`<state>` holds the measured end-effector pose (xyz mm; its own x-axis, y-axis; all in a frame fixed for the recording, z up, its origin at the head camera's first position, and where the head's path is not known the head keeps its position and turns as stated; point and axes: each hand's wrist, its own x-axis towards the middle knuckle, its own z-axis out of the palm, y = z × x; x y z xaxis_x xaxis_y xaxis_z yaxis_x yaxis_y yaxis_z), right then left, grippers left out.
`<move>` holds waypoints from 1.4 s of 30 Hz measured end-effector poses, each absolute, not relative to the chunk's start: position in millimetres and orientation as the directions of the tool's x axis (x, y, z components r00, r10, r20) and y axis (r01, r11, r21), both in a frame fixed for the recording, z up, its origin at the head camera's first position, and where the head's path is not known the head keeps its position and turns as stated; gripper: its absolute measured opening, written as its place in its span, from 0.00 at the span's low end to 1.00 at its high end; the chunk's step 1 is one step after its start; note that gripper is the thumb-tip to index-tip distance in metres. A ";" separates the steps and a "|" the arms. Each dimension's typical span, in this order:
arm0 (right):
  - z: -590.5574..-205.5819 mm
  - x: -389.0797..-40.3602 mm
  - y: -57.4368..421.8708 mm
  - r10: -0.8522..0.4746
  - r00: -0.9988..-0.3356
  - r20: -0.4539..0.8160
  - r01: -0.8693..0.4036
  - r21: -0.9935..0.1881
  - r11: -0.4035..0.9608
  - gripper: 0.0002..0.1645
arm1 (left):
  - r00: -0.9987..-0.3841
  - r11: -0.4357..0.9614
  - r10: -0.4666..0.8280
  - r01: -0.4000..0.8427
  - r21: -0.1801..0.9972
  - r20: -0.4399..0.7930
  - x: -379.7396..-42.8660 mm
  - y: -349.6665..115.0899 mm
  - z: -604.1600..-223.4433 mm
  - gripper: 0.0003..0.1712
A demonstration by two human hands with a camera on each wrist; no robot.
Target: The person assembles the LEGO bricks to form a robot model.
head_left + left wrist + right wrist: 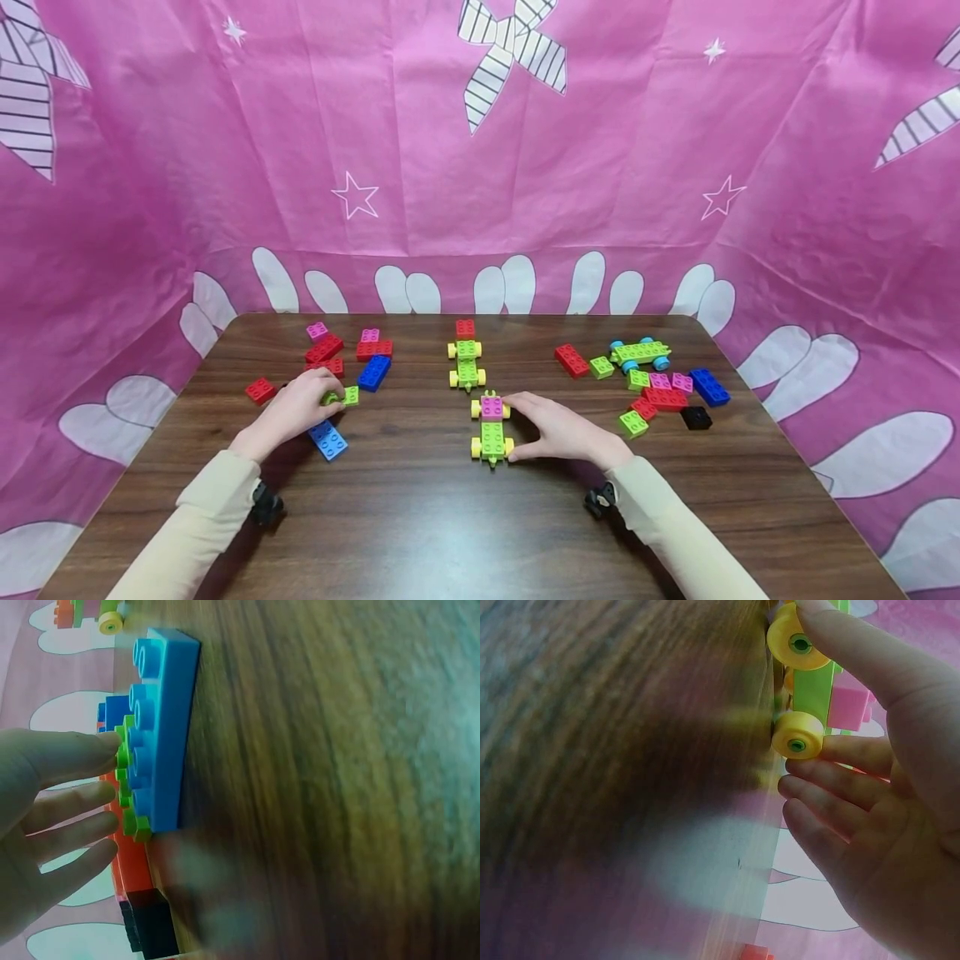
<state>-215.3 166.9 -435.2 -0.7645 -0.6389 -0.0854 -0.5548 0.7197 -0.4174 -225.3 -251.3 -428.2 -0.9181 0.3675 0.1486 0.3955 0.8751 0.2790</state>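
Left hand [297,404] bends over studded lime bricks [351,396], grip impossible to tell | rectangular light-blue brick [328,440] beside it | square pink brick [492,407] tops lime car base [492,442], mid wood-grain table [405,517] | right hand [562,429], unclenched, touches the base's round yellow wheels [786,739]

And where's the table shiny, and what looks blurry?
Head view: pale glare on the table at bottom middle; left wrist view: wood grain smeared, light-blue brick clearer; right wrist view: table blurry with hazy reflections, yellow wheels clearer.
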 end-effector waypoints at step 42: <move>-439.3 -218.4 168.3 -0.641 -0.763 -0.086 -0.559 -0.409 0.721 0.53 | -0.684 0.659 0.699 0.729 0.184 0.208 -213.4 -199.1 -432.6 0.10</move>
<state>-218.4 168.3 -439.3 -0.7629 -0.6407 -0.0865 -0.5591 0.7210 -0.4093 -213.4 -199.1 -432.6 -0.6845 0.6986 0.2085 0.7290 0.6594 0.1837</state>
